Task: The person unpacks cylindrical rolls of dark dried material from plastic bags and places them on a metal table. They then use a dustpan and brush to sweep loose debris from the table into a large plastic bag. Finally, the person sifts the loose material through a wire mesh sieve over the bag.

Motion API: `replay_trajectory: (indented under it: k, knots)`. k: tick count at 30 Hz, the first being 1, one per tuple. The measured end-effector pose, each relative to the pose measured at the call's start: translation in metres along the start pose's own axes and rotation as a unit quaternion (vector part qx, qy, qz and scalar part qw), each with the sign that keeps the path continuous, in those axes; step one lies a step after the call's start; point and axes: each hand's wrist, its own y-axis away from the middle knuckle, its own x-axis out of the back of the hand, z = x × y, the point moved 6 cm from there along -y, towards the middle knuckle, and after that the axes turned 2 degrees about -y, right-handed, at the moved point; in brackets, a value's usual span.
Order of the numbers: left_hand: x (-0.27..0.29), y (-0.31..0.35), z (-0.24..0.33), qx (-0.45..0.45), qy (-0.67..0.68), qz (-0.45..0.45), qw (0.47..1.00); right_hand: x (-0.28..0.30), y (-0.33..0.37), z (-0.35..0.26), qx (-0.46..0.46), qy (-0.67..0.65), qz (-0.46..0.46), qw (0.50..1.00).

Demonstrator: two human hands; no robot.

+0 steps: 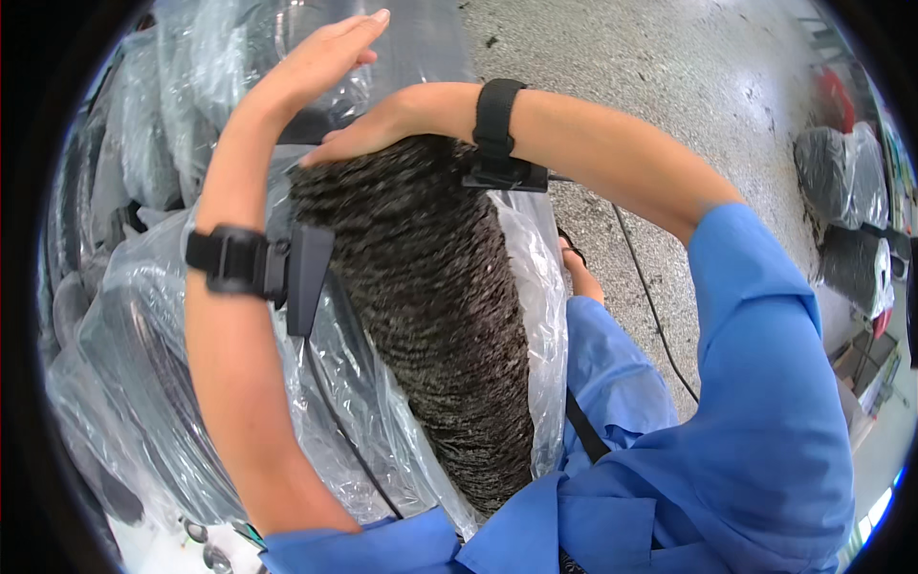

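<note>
While the left hand [332, 55] is held flat, seemingly empty, the dark stack [440, 306] is best steadied evenly by the right hand [381, 122], whose closure and hold cannot be told.

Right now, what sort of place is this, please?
Probably a workshop or storage area: there are a long dark layered stack, clear plastic bags on the left, and wrapped bundles on the speckled floor.

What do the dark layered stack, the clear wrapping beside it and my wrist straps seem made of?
Dark layered stack: possibly rubber or fibre, mostly matte, from its ragged edges; unclear.
Clear wrapping: glossy plastic film; see-through, creased, with highlights.
Wrist straps: probably woven fabric, dull black, pliably curved.
</note>
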Motion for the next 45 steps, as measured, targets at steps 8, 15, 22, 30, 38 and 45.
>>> replay_trajectory:
  k: [8,15,22,30,38,45]
  knots:
    - [-0.093,-0.001,-0.026,0.12,0.276,-0.226,0.927,0.008,0.022,0.008,0.117,0.086,0.176,0.974]
    - [-0.047,0.056,-0.038,0.03,0.134,-0.143,0.98,0.038,0.163,0.087,0.205,-0.157,0.446,0.857]
    - [-0.029,0.073,0.011,0.023,0.006,-0.123,0.992,-0.098,0.0,0.196,0.032,0.085,0.172,0.981]
    - [-0.024,0.095,0.049,0.046,-0.127,-0.146,0.98,-0.029,-0.011,0.071,0.14,-0.514,-0.075,0.843]
    - [-0.031,0.089,0.064,0.086,-0.31,-0.059,0.945,0.009,0.012,0.079,0.088,-0.55,-0.11,0.823]
    - [-0.023,0.104,0.061,0.131,-0.209,0.022,0.969,0.002,0.019,0.096,0.016,-0.532,-0.123,0.838]
